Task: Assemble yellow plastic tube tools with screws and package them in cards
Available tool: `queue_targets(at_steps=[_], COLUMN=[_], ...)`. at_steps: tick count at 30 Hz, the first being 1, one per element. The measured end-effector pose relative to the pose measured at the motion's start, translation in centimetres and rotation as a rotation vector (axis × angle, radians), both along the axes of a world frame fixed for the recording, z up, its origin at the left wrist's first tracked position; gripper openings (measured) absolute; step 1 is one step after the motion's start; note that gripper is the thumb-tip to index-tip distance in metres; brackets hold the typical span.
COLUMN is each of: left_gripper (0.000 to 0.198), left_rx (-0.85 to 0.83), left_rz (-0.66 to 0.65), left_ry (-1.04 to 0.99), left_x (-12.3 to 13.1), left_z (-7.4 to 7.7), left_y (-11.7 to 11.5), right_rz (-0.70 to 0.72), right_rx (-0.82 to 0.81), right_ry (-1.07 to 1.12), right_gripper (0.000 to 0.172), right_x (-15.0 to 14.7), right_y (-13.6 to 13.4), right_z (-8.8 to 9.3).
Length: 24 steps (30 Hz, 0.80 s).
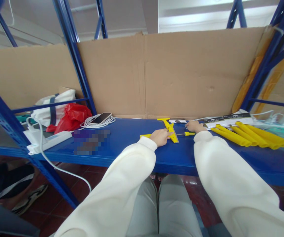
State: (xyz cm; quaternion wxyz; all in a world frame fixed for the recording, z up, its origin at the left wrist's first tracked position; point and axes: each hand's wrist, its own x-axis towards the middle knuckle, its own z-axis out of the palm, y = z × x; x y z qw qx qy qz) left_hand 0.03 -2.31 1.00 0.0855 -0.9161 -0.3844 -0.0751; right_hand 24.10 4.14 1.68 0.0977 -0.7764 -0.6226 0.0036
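Grasped a yellow scraper (174, 135) in the left hand (160, 137), with its head just past the fingertips; couldn't tell the right hand (196, 126)'s grip, near a yellow-handled screwdriver (189, 134).

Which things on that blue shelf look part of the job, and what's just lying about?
Likely the job:
- flat yellow plastic piece in the left hand
- slim yellow-handled metal tool near the right hand
- long yellow tubes, probably

Apparently lying about:
- dark rectangular phone
- coiled white cable
- crumpled red plastic bag

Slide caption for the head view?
Left hand holding a yellow tool, right hand near a small yellow handle, at a blue shelf.
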Motion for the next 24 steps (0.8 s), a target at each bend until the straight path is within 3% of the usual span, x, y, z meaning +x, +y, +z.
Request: queue_targets(at_steps=[7, 15, 24], left_gripper=[0.043, 0.043, 0.044], left_rx=[0.000, 0.008, 0.005], left_rz=[0.002, -0.003, 0.005], left_ry=[0.009, -0.005, -0.013], left_x=[0.0, -0.1, 0.0], left_z=[-0.1, -0.3, -0.2], left_y=[0.2, 0.4, 0.1], right_rz=[-0.026, 0.075, 0.125], right_rx=[-0.013, -0.037, 0.065], right_ry=[-0.077, -0.241, -0.186], right_gripper=[0.036, 0.040, 0.019], right_x=[-1.3, -1.7, -1.6], right_y=[0.8, 0.6, 0.5], right_z=[0.0, -0.1, 0.0])
